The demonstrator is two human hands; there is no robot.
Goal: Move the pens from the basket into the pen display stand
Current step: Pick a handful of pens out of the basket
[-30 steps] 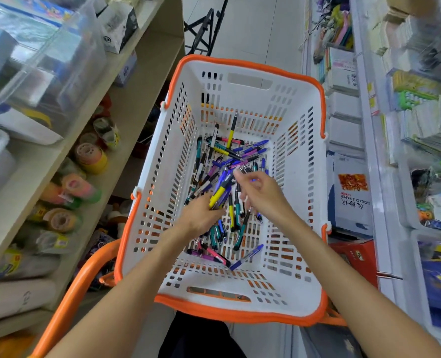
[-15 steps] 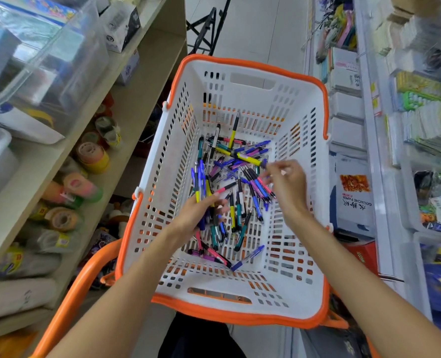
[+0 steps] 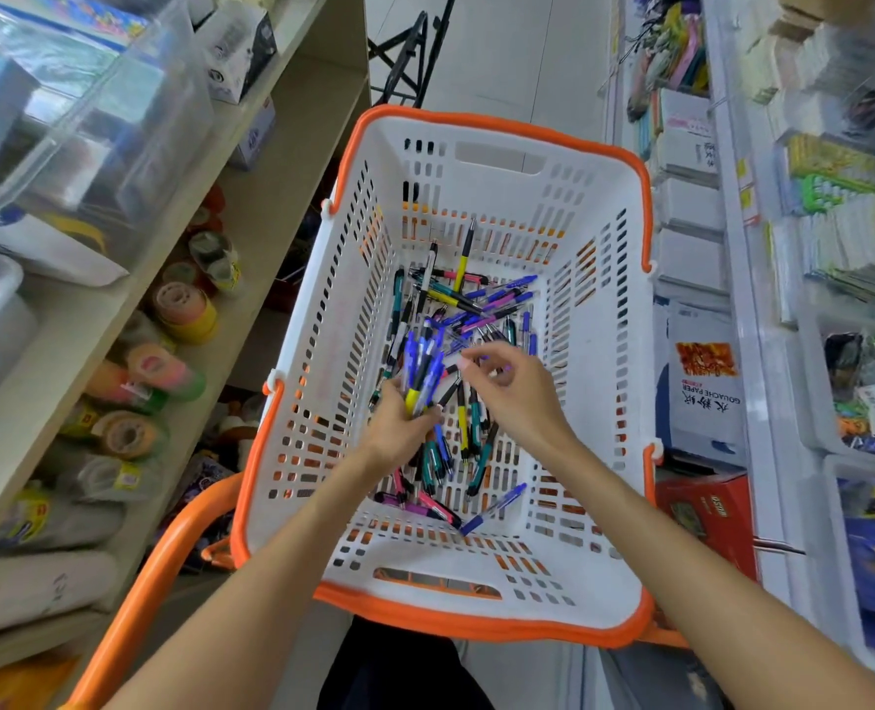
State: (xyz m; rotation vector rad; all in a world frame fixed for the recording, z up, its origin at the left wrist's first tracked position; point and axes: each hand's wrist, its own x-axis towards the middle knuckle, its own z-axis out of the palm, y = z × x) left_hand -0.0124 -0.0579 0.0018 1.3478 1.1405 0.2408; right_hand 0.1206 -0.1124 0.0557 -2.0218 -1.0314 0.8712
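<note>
Gathering stage: no pens in the stand (stand out of view).
My left hand (image 3: 399,427) grips a bunch of blue pens (image 3: 421,366) in the basket (image 3: 599,279); right hand (image 3: 514,386), fingers parted, reaches for 1 more; most pens (image 3: 468,310) remain.

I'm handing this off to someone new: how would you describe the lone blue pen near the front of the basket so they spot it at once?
Start at the white basket with the orange rim. Look at its floor on the side nearest the person, between the two forearms. The blue pen lies there slanted, just right of some pink pens; unlike the tangled pile further in, most of its length rests alone on bare floor.
</note>
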